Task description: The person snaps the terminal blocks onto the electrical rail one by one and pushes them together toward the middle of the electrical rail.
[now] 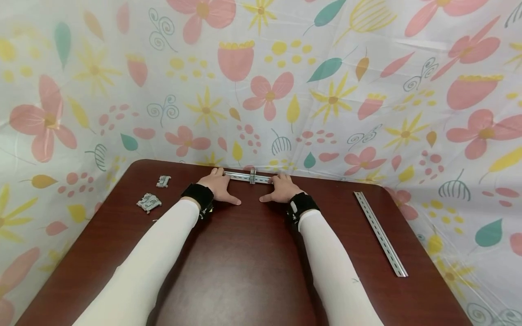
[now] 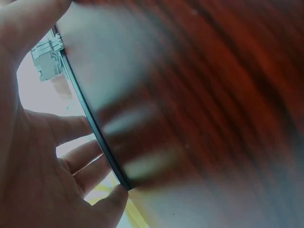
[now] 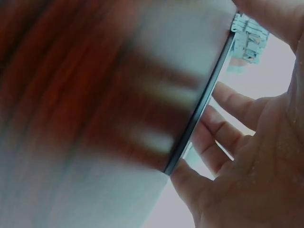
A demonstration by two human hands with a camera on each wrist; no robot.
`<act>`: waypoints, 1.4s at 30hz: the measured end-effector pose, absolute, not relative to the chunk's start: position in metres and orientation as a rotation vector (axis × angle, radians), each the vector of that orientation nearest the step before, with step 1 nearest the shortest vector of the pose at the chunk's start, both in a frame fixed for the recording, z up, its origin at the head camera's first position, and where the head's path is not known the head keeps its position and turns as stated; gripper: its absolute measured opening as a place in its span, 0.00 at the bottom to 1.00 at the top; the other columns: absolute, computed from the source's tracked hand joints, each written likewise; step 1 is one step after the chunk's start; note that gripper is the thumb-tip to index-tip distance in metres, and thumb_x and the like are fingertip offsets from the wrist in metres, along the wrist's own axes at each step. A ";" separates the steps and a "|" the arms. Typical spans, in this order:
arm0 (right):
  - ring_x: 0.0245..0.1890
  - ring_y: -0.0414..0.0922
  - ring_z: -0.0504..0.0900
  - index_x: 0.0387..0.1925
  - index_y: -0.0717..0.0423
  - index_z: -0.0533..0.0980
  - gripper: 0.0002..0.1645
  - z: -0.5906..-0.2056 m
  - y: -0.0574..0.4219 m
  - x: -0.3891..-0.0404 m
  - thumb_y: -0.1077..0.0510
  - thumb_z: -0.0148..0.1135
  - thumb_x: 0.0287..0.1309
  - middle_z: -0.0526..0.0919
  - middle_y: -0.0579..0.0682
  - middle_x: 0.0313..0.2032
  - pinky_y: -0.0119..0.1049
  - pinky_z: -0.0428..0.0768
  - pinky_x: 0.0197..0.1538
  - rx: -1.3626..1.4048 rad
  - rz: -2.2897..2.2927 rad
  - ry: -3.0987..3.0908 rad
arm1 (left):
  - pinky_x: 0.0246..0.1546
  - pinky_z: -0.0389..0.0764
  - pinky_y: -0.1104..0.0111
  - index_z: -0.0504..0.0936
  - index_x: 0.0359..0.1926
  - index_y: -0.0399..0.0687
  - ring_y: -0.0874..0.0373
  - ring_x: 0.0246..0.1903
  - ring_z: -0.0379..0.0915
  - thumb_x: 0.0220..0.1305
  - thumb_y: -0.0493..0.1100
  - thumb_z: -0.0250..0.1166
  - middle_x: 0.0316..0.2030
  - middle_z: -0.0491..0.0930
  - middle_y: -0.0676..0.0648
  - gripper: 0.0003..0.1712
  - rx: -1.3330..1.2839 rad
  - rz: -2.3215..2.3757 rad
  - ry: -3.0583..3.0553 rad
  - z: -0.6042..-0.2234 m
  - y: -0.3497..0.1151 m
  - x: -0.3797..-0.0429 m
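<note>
Rail [image 1: 240, 176] of slotted metal lies crosswise near the far edge of the dark reddish-brown table [image 1: 240, 276], between the person's two hands. A small grey block [image 1: 253, 175] sits upright across it, about midway between the hands. The left hand [image 1: 218, 184] is spread at the rail's left end, its fingertips touching the rail and its thumb held apart, pointing inward over the table. The right hand [image 1: 283, 188] mirrors it at the right end, fingers apart along the rail and thumb turned inward. Neither hand is curled round anything. Both wrist views show the little finger right at the end of the rail, with the block farther along, beyond the other fingers.

A second slotted strip [image 1: 381, 233] lies on the right side of the table, slanting toward the near right and well apart from the right hand. On the left side are two more grey pieces: a smaller one [image 1: 163, 181] near the back and a larger one [image 1: 149, 202] just nearer the person. Black bands [image 1: 302, 207] circle both wrists below white sleeves [image 1: 338, 267]. Behind the table hangs a flowered cloth [image 1: 261, 127].
</note>
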State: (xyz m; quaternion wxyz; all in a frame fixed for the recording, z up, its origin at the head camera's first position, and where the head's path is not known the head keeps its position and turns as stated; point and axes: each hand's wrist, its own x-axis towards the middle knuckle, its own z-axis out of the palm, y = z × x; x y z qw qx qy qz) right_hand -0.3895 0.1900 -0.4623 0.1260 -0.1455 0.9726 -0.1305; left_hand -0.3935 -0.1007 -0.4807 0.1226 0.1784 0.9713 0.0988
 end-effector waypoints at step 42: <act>0.81 0.68 0.54 0.81 0.65 0.65 0.59 -0.462 0.220 -0.338 0.32 0.78 0.67 0.62 0.70 0.76 0.63 0.61 0.81 -0.392 -0.302 3.030 | 0.77 0.68 0.46 0.74 0.76 0.37 0.34 0.80 0.52 0.67 0.59 0.82 0.77 0.64 0.30 0.48 0.594 0.136 2.973 -0.454 -0.055 -0.353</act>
